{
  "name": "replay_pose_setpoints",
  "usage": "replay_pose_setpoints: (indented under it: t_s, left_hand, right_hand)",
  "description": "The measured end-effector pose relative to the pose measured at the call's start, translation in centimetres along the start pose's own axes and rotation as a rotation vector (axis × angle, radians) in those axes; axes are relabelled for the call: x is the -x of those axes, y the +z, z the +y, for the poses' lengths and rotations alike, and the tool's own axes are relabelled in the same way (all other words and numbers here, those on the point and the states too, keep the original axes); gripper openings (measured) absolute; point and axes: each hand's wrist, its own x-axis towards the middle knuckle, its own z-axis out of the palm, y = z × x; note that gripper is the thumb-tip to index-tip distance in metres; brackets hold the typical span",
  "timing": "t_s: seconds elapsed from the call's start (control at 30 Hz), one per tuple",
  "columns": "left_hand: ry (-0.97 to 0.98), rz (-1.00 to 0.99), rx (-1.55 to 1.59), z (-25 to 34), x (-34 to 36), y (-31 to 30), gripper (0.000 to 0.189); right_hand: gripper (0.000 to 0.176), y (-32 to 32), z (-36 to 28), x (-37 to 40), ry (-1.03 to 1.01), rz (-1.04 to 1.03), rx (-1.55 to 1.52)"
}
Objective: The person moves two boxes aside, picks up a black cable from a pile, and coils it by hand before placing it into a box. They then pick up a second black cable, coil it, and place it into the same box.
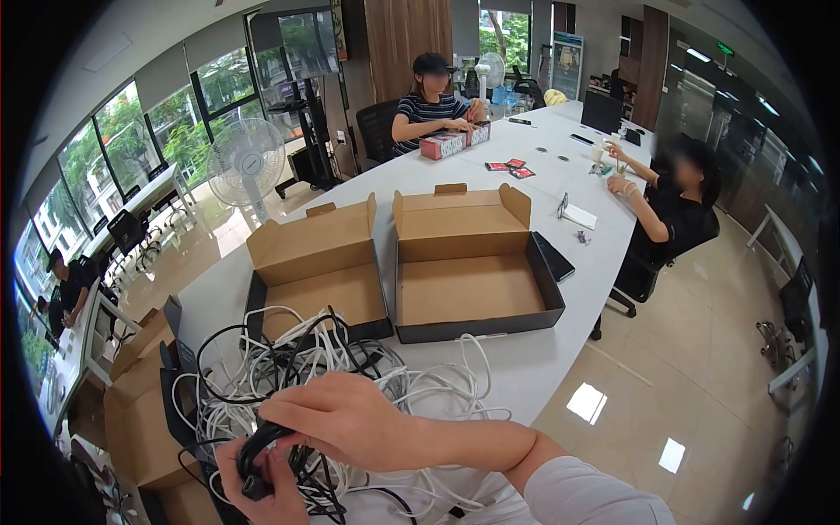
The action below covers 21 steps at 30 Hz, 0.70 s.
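While we look down at the near edge of the white surface [516, 359], our left hand [262, 490] is closed around a bent stretch of black cable [249, 451]. Our right hand [337, 418] lies over it from above, fingers curled down onto the same cable. The white-sleeved arm crosses in from the right.

The black cable sits lowest in view, just in front of us. It has no straight long axis here. The held part bows in a tight arc from the left hand up under the right, then runs away from us into the heap. We cannot see either of its ends or which way a plug points.

Just beyond the hands lies the tangle of white and black cables [411, 385], loops crossing every way. Behind it stand two open cardboard boxes, the left box [319, 293] with a few loops against its front wall, the right box [468, 289] bare inside. We judge the work barely begun: nothing is boxed, and the heap looks knotted.

Farther along the surface a person in a striped shirt [429, 109] sits by red cartons [444, 144], and another person in black [678, 206] sits at the right.
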Motion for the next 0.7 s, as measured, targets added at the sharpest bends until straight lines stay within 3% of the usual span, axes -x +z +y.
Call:
replay_pose_setpoints:
  t_s: [0.23,0.33,0.43,0.5,0.6,0.7]
  left_hand:
    - [0.083,-0.093,0.083,-0.2,0.1,0.2,0.06]
    - [0.098,-0.022,0.198,0.0,-0.4,0.2,0.065]
    - [0.154,0.034,0.35,0.6,-1.7,0.7,0.058]
    - [0.039,-0.154,0.395,-0.1,-1.9,-1.4,0.087]
    - [0.066,-0.18,0.477,-0.5,-2.5,-1.0,0.082]
    - [-0.022,-0.371,0.454,-1.1,-2.9,-1.5,0.075]
  right_hand:
    - [0.034,0.9,1.4,-0.2,0.037,0.072,0.008]
    - [0.036,-0.1,0.6,-0.6,0.271,-0.08,-0.256]
    - [0.039,-1.2,0.9,-1.1,0.295,-0.146,-0.378]
    - [0.041,-1.9,0.8,-1.2,0.319,-0.178,-0.418]
    - [0.041,-2.6,0.7,-1.2,0.236,-0.173,-0.375]
    - [0.039,-2.8,0.6,-1.1,0.258,-0.153,-0.394]
